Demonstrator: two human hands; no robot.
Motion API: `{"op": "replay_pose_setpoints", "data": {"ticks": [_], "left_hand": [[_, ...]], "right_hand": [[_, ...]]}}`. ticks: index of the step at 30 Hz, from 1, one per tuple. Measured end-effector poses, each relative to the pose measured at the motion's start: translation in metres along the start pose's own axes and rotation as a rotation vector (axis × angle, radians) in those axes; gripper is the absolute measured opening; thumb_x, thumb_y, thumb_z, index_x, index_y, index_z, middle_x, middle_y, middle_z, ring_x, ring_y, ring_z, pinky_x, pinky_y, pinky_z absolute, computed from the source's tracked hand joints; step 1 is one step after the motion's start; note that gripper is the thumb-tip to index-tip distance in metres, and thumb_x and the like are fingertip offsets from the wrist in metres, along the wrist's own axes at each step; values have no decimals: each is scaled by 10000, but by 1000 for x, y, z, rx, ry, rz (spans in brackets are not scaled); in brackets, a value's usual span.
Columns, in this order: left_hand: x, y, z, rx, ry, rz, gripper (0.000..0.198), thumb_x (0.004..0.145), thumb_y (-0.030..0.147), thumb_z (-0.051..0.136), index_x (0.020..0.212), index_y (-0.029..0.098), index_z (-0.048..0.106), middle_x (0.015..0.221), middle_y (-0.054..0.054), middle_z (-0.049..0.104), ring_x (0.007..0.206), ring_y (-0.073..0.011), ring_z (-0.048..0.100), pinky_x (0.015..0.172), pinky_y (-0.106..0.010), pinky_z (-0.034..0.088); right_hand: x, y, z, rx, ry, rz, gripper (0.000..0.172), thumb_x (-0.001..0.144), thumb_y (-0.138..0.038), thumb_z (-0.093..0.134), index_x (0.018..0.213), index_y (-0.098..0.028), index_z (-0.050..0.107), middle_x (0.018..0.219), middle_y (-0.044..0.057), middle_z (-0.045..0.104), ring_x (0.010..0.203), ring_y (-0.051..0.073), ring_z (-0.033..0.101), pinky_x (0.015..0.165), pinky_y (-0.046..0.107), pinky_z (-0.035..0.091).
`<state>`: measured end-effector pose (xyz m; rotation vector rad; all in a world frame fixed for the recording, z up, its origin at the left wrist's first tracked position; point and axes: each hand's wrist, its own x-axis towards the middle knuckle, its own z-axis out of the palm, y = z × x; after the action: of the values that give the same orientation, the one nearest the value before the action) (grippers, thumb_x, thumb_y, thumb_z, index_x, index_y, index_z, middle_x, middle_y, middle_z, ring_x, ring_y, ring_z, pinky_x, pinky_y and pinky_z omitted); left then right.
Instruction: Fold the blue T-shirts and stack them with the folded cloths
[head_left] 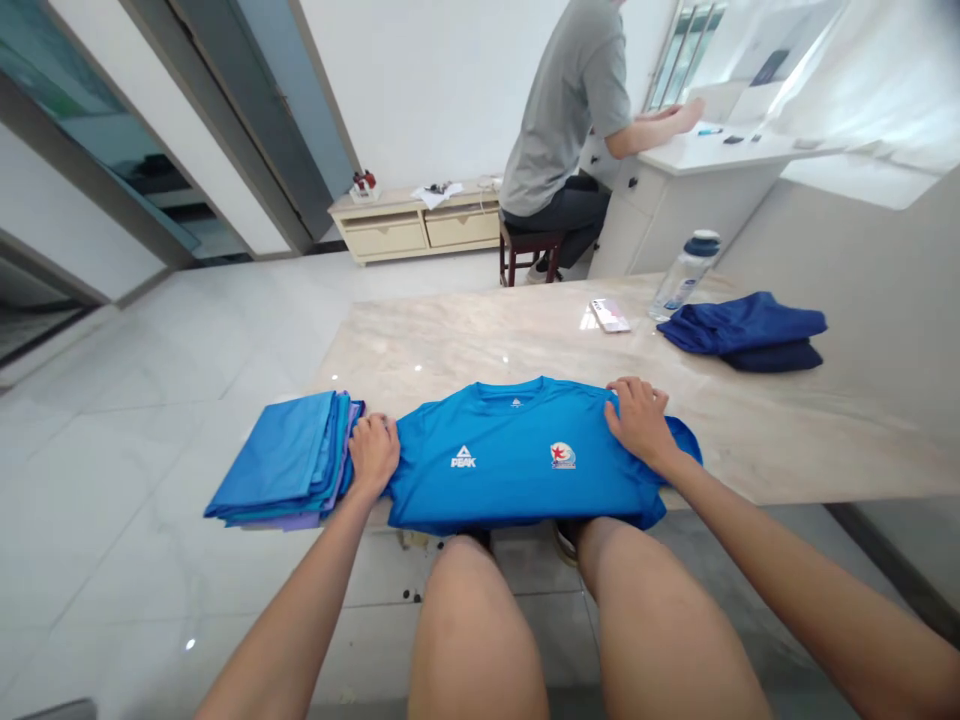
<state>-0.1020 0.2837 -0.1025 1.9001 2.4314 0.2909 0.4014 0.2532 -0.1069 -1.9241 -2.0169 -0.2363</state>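
A bright blue T-shirt (517, 455) with a white logo and a round badge lies front-up across the near edge of the marble table (480, 345). My left hand (373, 450) is closed on the shirt's left sleeve edge, fingers curled. My right hand (636, 418) rests on the shirt's right shoulder, fingers bent and pinching the cloth. The shirt's lower hem hangs over the table edge above my knees.
A stack of folded blue and purple garments (289, 460) lies just left of my left hand. At the far right are folded dark blue clothes (746, 330), a water bottle (684, 275) and a phone (610, 314). A seated person (574, 130) works at a white desk behind.
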Motion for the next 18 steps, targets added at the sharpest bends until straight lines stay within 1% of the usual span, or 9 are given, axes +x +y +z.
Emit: {"op": "replay_pose_setpoints", "data": {"ticks": [2, 4, 7, 9, 10, 12, 15, 17, 18], "left_hand": [[-6, -14, -15, -26, -115, 18, 464, 1103, 410, 409, 1340, 89, 647, 1331, -257, 691, 1303, -387, 635, 1119, -486, 474], [-10, -23, -30, -59, -203, 40, 417, 1050, 455, 530, 1221, 113, 697, 1305, -253, 716, 1329, -399, 630, 1151, -483, 458], [-13, -27, -52, -107, -250, 48, 284, 863, 462, 777, 898, 185, 719, 1163, -210, 769, 1325, -426, 641, 1139, -465, 477], [-12, -27, -65, -177, -271, 51, 271, 773, 428, 846, 772, 214, 681, 1041, -156, 788, 1257, -406, 683, 1098, -433, 511], [-11, -27, -71, -225, -277, 51, 271, 772, 430, 846, 759, 218, 676, 1002, -133, 792, 1207, -383, 706, 1067, -415, 532], [-9, -26, -82, -330, -277, 37, 280, 850, 476, 781, 817, 210, 696, 978, -102, 799, 1101, -328, 740, 989, -379, 573], [-9, -25, -90, -459, -259, -23, 392, 994, 549, 621, 1032, 171, 716, 993, -81, 803, 994, -261, 759, 852, -333, 607], [-12, -27, -90, -490, -244, -77, 462, 991, 600, 635, 1113, 159, 703, 969, -77, 795, 944, -252, 757, 765, -318, 605], [-15, -29, -88, -488, -237, -103, 487, 957, 623, 685, 1101, 158, 705, 943, -80, 787, 925, -259, 753, 731, -316, 599]], "right_hand": [[-21, 22, -17, -46, 8, 8, 339, 1048, -283, 462, 1289, -152, 660, 1343, 196, 652, 1233, 347, 568, 1084, 504, 358], [-43, 51, -28, -93, -5, 106, 363, 1033, -288, 456, 1266, -134, 687, 1322, 218, 653, 1203, 365, 584, 1030, 507, 386], [-75, 98, -33, -139, -17, 412, 474, 1043, -353, 415, 1293, -73, 706, 1306, 314, 625, 1170, 433, 599, 901, 521, 416], [-95, 122, -28, -131, -8, 574, 525, 1033, -374, 407, 1285, -37, 721, 1281, 369, 614, 1159, 468, 610, 835, 521, 417], [-102, 130, -24, -124, 10, 608, 529, 1024, -372, 407, 1269, -37, 734, 1261, 382, 620, 1150, 479, 617, 815, 524, 415], [-113, 140, -12, -128, 73, 592, 509, 1008, -358, 399, 1231, -80, 764, 1216, 373, 651, 1122, 490, 631, 801, 540, 410], [-117, 143, 6, -178, 161, 554, 498, 1013, -367, 364, 1171, -157, 787, 1178, 335, 694, 1089, 494, 640, 810, 563, 397], [-116, 143, 14, -208, 185, 572, 508, 1019, -393, 351, 1154, -174, 789, 1188, 327, 701, 1098, 491, 632, 813, 566, 388], [-115, 142, 16, -216, 191, 575, 514, 1021, -401, 345, 1152, -182, 791, 1197, 327, 701, 1106, 488, 625, 814, 566, 381]]}}
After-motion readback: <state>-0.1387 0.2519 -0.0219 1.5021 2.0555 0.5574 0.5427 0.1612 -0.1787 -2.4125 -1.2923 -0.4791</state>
